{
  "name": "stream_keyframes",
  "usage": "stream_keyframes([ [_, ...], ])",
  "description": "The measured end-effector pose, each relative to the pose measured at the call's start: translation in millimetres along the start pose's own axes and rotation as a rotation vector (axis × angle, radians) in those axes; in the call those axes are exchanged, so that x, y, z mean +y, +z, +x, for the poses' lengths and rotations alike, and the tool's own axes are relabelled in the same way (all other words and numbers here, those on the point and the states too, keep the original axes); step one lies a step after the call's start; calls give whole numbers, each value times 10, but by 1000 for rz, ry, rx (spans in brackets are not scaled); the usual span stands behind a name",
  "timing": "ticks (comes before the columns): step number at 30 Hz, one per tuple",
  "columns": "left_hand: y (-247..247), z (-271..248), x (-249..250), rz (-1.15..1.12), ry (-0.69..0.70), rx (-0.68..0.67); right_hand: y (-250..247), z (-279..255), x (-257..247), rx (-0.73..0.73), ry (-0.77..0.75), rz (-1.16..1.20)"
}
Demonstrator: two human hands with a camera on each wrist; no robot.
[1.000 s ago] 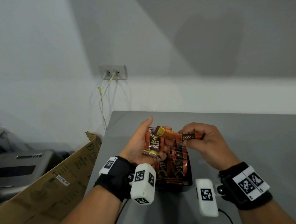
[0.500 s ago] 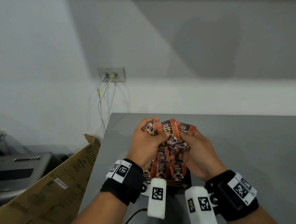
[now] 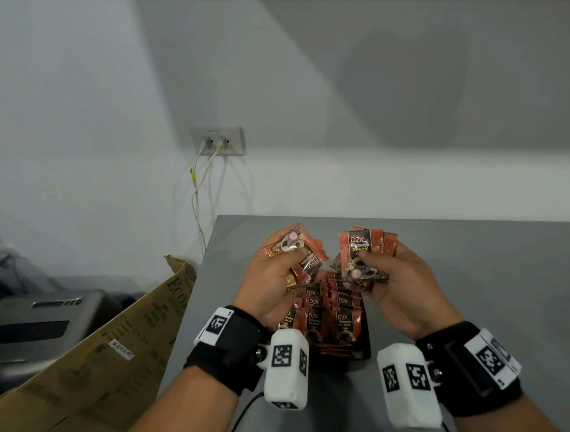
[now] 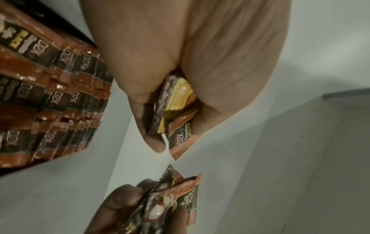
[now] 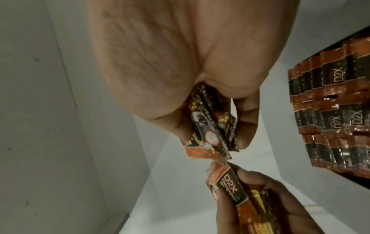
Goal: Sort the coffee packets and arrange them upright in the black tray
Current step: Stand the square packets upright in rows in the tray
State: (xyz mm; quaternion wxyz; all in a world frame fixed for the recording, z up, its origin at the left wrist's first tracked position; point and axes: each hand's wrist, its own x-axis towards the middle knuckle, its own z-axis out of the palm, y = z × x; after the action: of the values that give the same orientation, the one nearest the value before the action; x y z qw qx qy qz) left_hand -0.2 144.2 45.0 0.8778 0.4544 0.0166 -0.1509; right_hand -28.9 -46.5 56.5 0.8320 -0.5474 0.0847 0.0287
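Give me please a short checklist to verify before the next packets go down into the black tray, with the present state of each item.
1. Left hand grips its packets firmly: ok; the left bundle is held between thumb and fingers.
2. Right hand grips its packets: ok; the right bundle stands label-up in the fingers.
3. Left bundle all one kind and one way round: not ok; a yellow packet sits among the orange ones, and they lie tilted.
4. Packets already in the black tray stand upright: ok; the tray rows stand in rows.
5. Free space in the tray: cannot tell; the hands hide the far end.
6. The two bundles are apart: ok.
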Motion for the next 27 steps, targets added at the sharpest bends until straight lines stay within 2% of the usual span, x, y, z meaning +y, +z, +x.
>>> stream_keyframes([
  [4, 49, 24, -36, 18, 76, 60, 115, -60, 68, -83, 38, -6],
  [8, 96, 34, -63, 40, 78, 70, 237, -25, 117, -45, -13, -130],
  [11, 72, 56, -22, 164, 74, 61, 200, 77, 17, -3, -61, -296],
  [14, 33, 78, 10, 300, 76, 66, 175, 143, -69, -46, -71, -438],
  [17, 4, 87, 34, 319, 77, 93, 151, 136, -87, 19, -65, -258],
  [21, 7, 103, -3, 160, 120, 146, 185, 29, 16, 21, 39, 71],
  [24, 97, 99, -127, 118, 139, 136, 288, -5, 109, 20, 58, 124],
  [27, 125, 68, -168, 121, 78, 79, 316, 18, 89, 54, 46, 149],
])
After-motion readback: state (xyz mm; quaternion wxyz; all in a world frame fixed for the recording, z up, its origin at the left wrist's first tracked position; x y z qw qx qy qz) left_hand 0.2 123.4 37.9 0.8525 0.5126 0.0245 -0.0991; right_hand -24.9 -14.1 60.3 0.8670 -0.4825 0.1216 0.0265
